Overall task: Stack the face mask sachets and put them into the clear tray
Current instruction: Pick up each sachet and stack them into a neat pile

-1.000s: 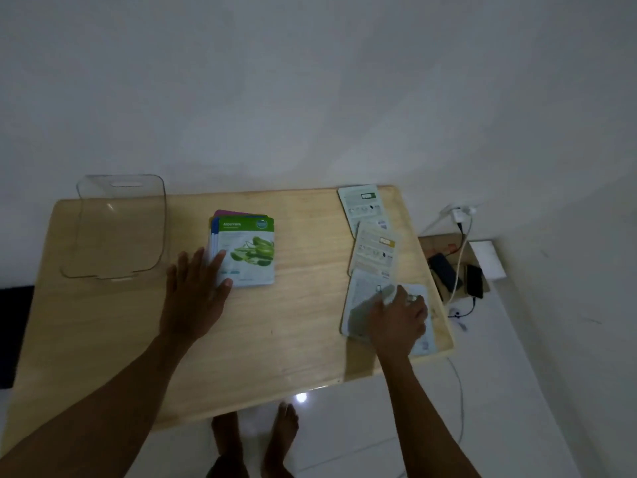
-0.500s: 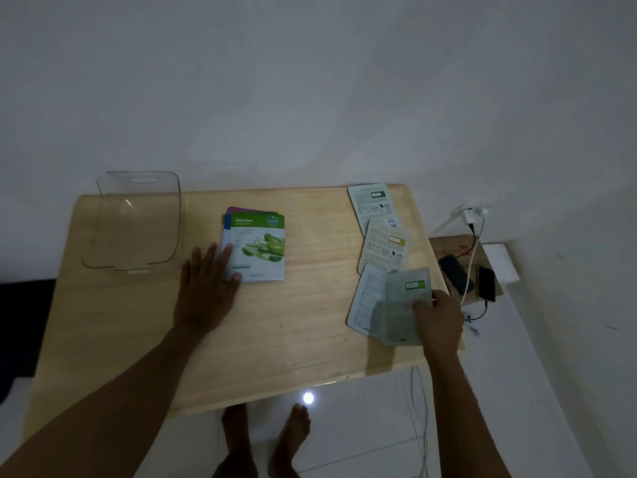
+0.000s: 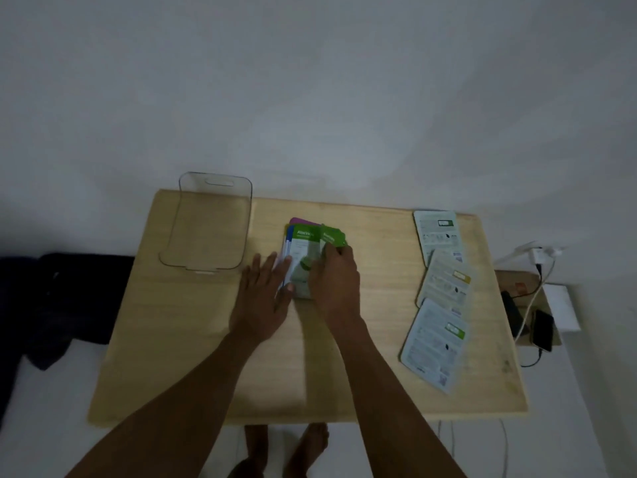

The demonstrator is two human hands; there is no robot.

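Observation:
A stack of face mask sachets (image 3: 300, 246) lies in the middle of the wooden table (image 3: 379, 298), green aloe one on top, purple edge showing behind. My right hand (image 3: 336, 281) holds a green-topped sachet (image 3: 332, 235) over the stack's right side. My left hand (image 3: 263, 298) lies flat on the table, fingers spread, touching the stack's left edge. The clear tray (image 3: 186, 236) stands at the table's back left with nothing in it. Three more sachets lie face down in a row on the right: far (image 3: 438, 232), middle (image 3: 446, 282), near (image 3: 435, 343).
Right of the table, a low shelf holds a phone (image 3: 544, 329), a dark block and a white cable running to a wall plug (image 3: 537, 253). Dark cloth (image 3: 65, 298) lies on the floor at the left. My bare feet show under the table's front edge.
My right hand lifted one sachet from the right-hand row and carried it left to the stack. The view has shifted. My left hand stays at the stack.

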